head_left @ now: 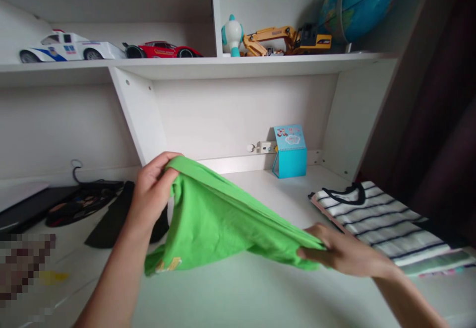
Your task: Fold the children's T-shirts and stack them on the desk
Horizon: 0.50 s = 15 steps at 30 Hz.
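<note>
Two ends of green cloth partly hidden by fingers; yellowish print at lower left edge unreadable. Far right globe cut off. Left hand higher, pinching left end; right hand lower, blurred, gripping right end. Cloth stretched aslant above white desk.

- nothing legible
- red toy car: yellow marking, maybe lettering, blurred
- white toy car: decals too small
- toy excavator: rear label unreadable
- desk calendar: cover print unreadable
</note>
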{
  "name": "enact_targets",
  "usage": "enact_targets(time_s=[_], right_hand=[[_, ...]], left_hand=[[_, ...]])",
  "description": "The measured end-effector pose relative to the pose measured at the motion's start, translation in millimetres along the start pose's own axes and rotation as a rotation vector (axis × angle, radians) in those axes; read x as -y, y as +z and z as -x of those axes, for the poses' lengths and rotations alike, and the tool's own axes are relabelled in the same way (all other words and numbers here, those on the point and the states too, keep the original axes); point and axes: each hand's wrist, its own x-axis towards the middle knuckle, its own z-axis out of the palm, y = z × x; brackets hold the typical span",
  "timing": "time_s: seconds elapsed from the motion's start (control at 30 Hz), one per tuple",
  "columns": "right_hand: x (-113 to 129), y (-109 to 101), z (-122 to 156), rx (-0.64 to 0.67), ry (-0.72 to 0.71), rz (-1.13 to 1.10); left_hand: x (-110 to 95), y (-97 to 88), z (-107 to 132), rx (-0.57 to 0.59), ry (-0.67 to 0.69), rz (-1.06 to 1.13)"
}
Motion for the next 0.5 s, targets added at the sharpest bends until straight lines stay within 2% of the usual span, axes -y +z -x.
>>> enact_targets(time_s=[0.03, 0.07, 0.13, 0.17, 0.2, 0.23, 0.27, 0.3, 0.37, 0.43, 0.5], right_hand=[[4, -15, 12, -0.070, -0.007, -0.027], [6, -29, 20, -0.124, -0.021, -0.054], [3, -48, 20, -0.098, -0.071, -0.090], [-2, -52, 12, -0.046, -0.090, -0.097], [-8, -54, -2, -0.014, -0.091, -0.103], [-15, -54, -19, -0.030, -0.074, -0.114], [-21, -53, -38, -0.117, -0.047, -0.146], [-25, -52, -56, -0.270, -0.029, -0.201], [-22, -51, -84, -0.660, -0.080, -0.318], [-4, -53, -94, -1.021, -0.263, -0.324], [19, -56, -87, -1.221, -0.462, -0.180]], left_hand=[[-1, -8.3, -2, 0.078, -0.035, 0.032], [0, -15.1, -4, 0.213, -0.081, 0.059], [9, -21.7, -6, 0.604, -0.185, 0.058], [18, -20.6, -8, 0.789, -0.216, 0.015], [28, -16.7, -11, 0.912, -0.219, -0.061], [39, -10.6, -14, 0.943, -0.200, -0.170], [50, -3.2, -17, 0.872, -0.162, -0.301], [59, 4.7, -21, 0.710, -0.103, -0.432], [65, 17.6, -27, 0.230, 0.074, -0.606], [52, 22.8, -29, -0.205, 0.299, -0.624], [26, 19.2, -27, -0.469, 0.507, -0.571]])
